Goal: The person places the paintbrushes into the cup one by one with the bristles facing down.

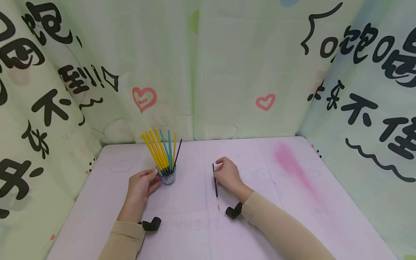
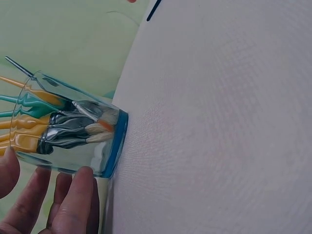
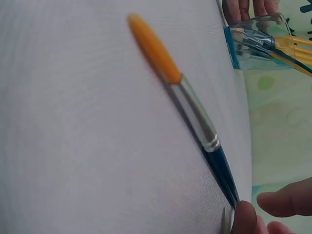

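My right hand (image 1: pixel 228 173) pinches a thin paintbrush (image 3: pixel 195 112) by its dark handle, with the orange bristles pointing towards me, close over the table. Its silver ferrule shows clearly in the right wrist view. At the left, my left hand (image 1: pixel 140 186) touches the side of a clear cup (image 1: pixel 169 179) with its fingertips, the thumb near the rim. The cup has a blue base (image 2: pixel 118 146) and stands upright. Several brushes with yellow handles (image 1: pixel 152 148), teal ones (image 1: pixel 169 146) and a black-handled brush (image 1: pixel 178 150) lean in it, bristles down.
The pale pink table (image 1: pixel 182 231) has a darker pink smear (image 1: pixel 299 169) at the right. A light green curtain (image 1: pixel 227 72) with hearts and black lettering encloses its back and sides. Black camera mounts (image 1: pixel 152 224) sit at both wrists.
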`<state>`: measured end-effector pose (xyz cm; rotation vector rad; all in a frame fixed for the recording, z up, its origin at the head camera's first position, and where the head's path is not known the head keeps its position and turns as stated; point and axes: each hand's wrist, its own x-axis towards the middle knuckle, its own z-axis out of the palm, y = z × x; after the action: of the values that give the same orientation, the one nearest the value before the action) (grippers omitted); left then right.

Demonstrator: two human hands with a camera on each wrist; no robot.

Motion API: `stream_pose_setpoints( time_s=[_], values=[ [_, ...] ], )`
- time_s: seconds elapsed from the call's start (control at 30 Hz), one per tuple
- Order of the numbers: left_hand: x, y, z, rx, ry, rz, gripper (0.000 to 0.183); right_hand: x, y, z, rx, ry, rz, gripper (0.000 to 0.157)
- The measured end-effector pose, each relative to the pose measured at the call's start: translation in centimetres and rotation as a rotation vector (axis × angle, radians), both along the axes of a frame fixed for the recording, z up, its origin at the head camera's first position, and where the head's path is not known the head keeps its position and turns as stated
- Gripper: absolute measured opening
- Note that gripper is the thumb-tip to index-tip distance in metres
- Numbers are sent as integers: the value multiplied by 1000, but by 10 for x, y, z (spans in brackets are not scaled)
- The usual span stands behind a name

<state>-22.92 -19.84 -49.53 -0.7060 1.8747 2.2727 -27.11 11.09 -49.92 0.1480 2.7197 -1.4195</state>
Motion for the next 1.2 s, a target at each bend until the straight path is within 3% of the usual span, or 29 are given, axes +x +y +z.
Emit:
stream_pose_setpoints(
  time_s=[0.2, 0.5, 0.7, 1.03, 1.2],
  values=[
    [0, 0, -1, 0, 5, 2, 41, -1, 3, -1, 135, -26, 49, 41],
    [0, -1, -2, 0, 0, 5, 41, -2, -3, 1, 390, 70, 85, 41],
    [0, -1, -2, 2, 1, 10, 42, -5, -6, 3, 412, 45, 67, 35],
    [0, -1, -2, 0, 1, -2, 44, -11, -11, 6, 473, -10, 106, 29],
    [0, -1, -2, 7, 4, 1, 43, -12, -11, 7, 454, -42, 111, 31]
  ],
)
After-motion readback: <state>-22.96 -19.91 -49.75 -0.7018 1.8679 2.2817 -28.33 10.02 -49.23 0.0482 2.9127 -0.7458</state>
